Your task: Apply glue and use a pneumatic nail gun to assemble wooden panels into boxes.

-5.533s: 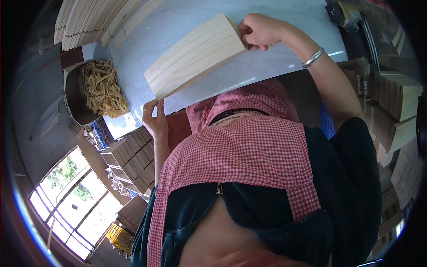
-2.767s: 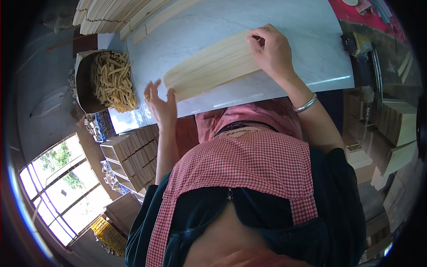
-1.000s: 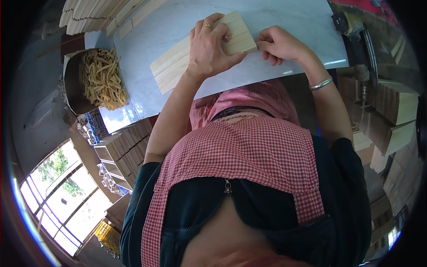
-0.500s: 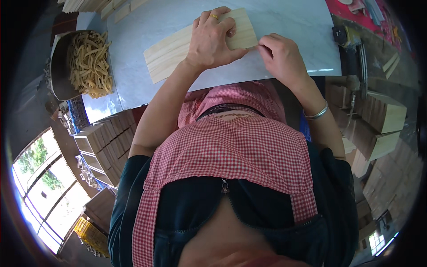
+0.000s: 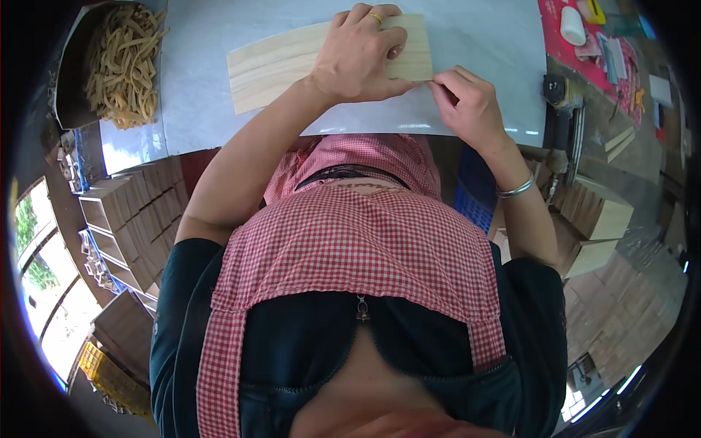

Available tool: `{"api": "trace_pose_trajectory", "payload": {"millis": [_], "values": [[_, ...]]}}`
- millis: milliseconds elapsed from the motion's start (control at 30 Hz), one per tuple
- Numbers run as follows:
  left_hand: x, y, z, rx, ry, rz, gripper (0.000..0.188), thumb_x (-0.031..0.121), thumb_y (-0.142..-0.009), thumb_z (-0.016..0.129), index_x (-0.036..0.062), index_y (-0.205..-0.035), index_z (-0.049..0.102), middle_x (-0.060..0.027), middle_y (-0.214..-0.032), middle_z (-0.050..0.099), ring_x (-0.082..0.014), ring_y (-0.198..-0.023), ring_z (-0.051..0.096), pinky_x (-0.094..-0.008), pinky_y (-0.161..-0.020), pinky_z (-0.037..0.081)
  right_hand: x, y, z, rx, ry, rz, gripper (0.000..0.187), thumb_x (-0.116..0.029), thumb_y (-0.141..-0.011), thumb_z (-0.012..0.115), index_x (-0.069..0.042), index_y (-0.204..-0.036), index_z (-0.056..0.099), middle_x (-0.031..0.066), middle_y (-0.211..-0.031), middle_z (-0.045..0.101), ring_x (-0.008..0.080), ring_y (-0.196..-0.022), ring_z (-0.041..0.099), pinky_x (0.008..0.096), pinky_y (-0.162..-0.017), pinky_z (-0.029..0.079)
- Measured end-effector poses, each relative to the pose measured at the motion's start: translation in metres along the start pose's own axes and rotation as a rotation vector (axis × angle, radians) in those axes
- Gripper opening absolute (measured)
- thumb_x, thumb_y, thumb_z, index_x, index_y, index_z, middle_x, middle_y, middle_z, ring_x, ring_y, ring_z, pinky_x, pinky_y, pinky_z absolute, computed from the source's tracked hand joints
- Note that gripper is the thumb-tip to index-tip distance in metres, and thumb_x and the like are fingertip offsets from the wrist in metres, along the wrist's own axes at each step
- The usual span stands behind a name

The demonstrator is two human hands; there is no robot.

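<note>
A pale wooden board [image 5: 277,67] lies flat on the light, marble-patterned tabletop [image 5: 212,131]. Across its right half rests my left hand [image 5: 358,60], a gold-coloured ring on one finger. The thumb runs along the near edge, while the other fingers bend over the top and hold the board down. At the board's near right corner, my right hand [image 5: 471,104] is closed in a pinch, thumb against bent forefinger. Whatever sits between those fingertips is too small to make out. A silver bangle [image 5: 516,186] circles my right wrist.
On the left stands a dark bin [image 5: 75,73] full of tan strips [image 5: 128,69]. A black tape measure [image 5: 555,89] is by the table's right edge. Beyond it, a red surface [image 5: 558,40] carries a white roll [image 5: 572,26]. Stacked wooden boxes [image 5: 135,212] stand below left.
My view has shifted, so the bin appears higher and farther left. The board looks turned slightly more level. Both hands keep their hold at its right end.
</note>
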State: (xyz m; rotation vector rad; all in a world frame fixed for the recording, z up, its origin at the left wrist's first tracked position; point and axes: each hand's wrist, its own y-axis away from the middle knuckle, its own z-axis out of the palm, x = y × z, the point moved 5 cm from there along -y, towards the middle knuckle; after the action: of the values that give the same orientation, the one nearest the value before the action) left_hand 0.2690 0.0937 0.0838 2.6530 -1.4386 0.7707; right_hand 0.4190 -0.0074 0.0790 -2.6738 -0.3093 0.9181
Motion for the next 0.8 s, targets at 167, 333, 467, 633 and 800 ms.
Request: {"api": "trace_pose_trajectory", "payload": {"millis": [167,333,467,633,800], "values": [[-0.004,0.000,0.002,-0.008,0.041,0.028,0.040,0.042,-0.073,0.078,0.0085,-0.089,0.063,-0.0211,-0.139,0.051,-0.0393,-0.125,0.048,-0.0506,-0.106,0.039,-0.004,-0.002,-0.001,0.008,-0.012,-0.012,0.012,0.008,-0.078,0.070,-0.002,-0.081,0.064,0.0029,-0.069,0.057,0.0165,-0.052,0.044,0.0304,-0.049,0.037],[-0.005,0.001,0.005,0.009,0.039,0.036,0.039,0.042,-0.073,0.078,0.0085,-0.088,0.063,-0.0212,-0.138,0.051,-0.0393,-0.124,0.048,-0.0504,-0.105,0.039,0.018,0.017,-0.022,0.077,0.068,0.104,0.013,-0.004,-0.086,0.072,-0.002,-0.098,0.069,0.0070,-0.083,0.065,0.0210,-0.064,0.056,0.0308,-0.061,0.047],[-0.007,0.004,0.003,0.016,0.031,0.025,0.040,0.042,-0.074,0.078,0.0082,-0.089,0.064,-0.0211,-0.137,0.052,-0.0390,-0.123,0.049,-0.0502,-0.105,0.039,0.085,0.072,-0.106,0.280,0.549,0.263,0.040,-0.024,-0.090,0.075,0.002,-0.119,0.065,0.0165,-0.104,0.068,0.0304,-0.082,0.065,0.0367,-0.081,0.054],[-0.006,0.006,0.000,0.018,0.021,0.049,0.042,0.043,-0.074,0.077,0.0075,-0.093,0.065,-0.0208,-0.133,0.054,-0.0383,-0.120,0.051,-0.0499,-0.104,0.040,0.160,0.142,-0.134,0.099,0.880,0.690,0.056,-0.029,-0.086,0.079,0.007,-0.125,0.061,0.0213,-0.106,0.068,0.0291,-0.084,0.067,0.0370,-0.079,0.054],[-0.004,0.007,-0.002,0.028,0.000,0.056,0.044,0.043,-0.075,0.077,0.0068,-0.097,0.065,-0.0205,-0.130,0.055,-0.0375,-0.117,0.052,-0.0496,-0.102,0.041,0.173,0.122,-0.149,0.030,0.574,0.972,0.048,-0.024,-0.086,0.077,0.007,-0.119,0.062,0.0165,-0.090,0.069,0.0230,-0.070,0.064,0.0327,-0.067,0.053]]}}
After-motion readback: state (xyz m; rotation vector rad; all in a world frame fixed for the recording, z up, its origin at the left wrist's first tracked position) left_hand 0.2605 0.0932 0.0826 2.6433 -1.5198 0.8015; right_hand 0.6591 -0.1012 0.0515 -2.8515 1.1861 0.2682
